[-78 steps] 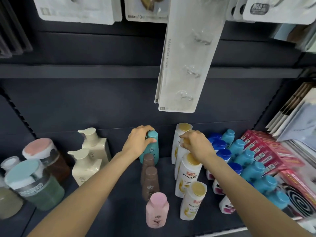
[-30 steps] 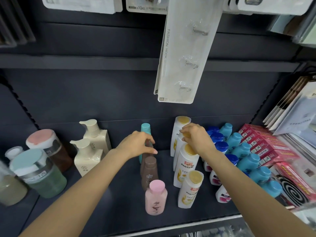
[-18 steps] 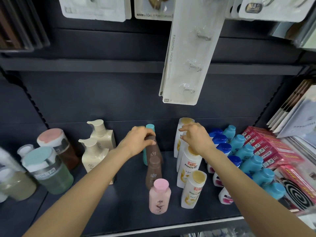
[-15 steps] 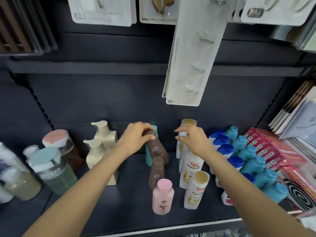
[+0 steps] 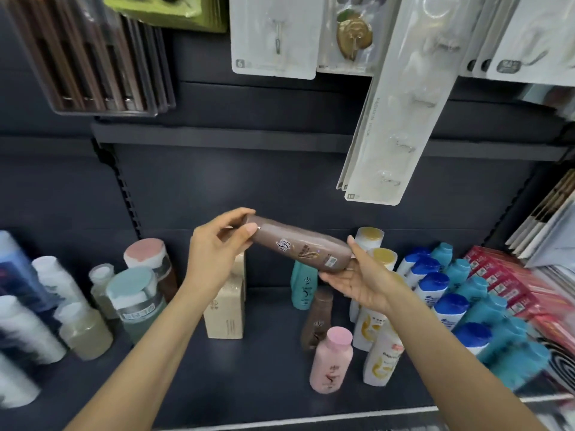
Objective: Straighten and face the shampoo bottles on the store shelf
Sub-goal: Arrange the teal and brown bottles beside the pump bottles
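I hold a brown shampoo bottle [image 5: 303, 246] sideways in the air above the dark shelf [image 5: 264, 368]. My left hand [image 5: 217, 253] pinches its cap end, and my right hand [image 5: 361, 281] cups its base from below. Under it stand a teal bottle [image 5: 303, 287], a second brown bottle [image 5: 315, 321] and a pink bottle [image 5: 331, 360] in a line running front to back. Right of them are white bottles with gold caps [image 5: 381, 359], then blue-capped and teal bottles [image 5: 451, 309].
Cream pump bottles [image 5: 225, 309] stand behind my left forearm. Jars with pink and teal lids [image 5: 137, 293] and blurred white bottles fill the left. Red boxes [image 5: 504, 284] sit at the right. A hook package [image 5: 395, 104] hangs overhead.
My left hand lifted the rear brown bottle off the shelf and tipped it sideways. My right hand left the gold-capped bottles and came under its base. The view shifted left.
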